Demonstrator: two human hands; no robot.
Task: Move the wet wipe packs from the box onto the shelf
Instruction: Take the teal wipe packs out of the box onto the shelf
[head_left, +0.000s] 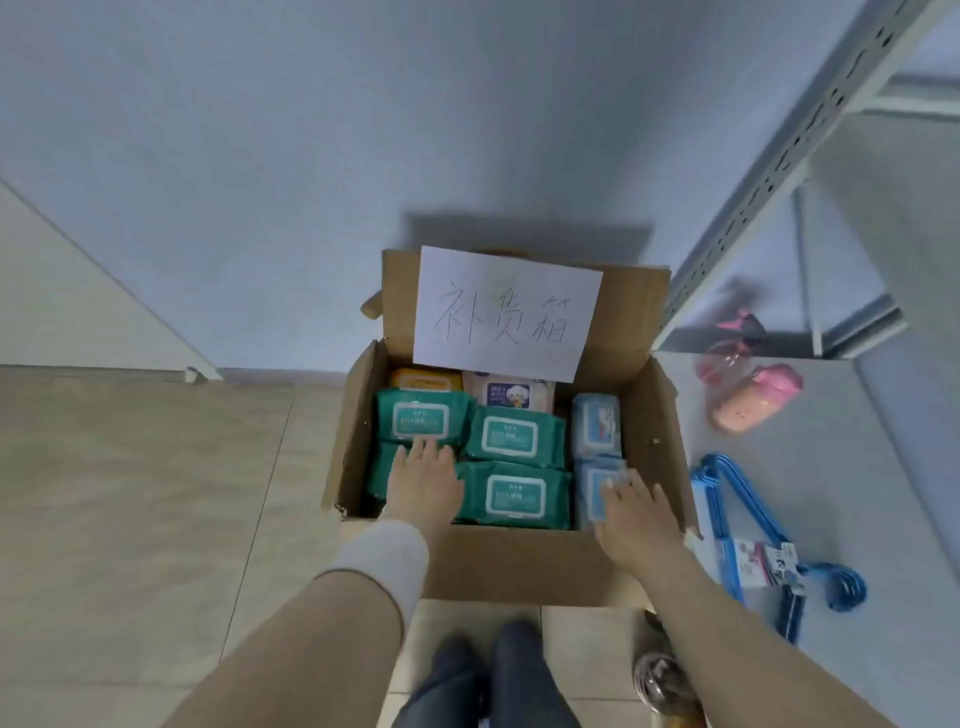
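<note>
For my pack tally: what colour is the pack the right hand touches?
Light blue; the pack shows best in the head view.

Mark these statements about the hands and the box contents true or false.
1. The left hand and right hand both reach into the cardboard box. True.
2. The left hand touches a blue pack. False: it lies on the green wipe packs; the right hand is on a blue wipe pack.
3. A handwritten paper sign is on the box's upright flap. True.
4. The box holds only green packs. False: an orange pack, a baby wipes pack and blue ones are there too.
5. Blue hangers lie right of the box. True.
</note>
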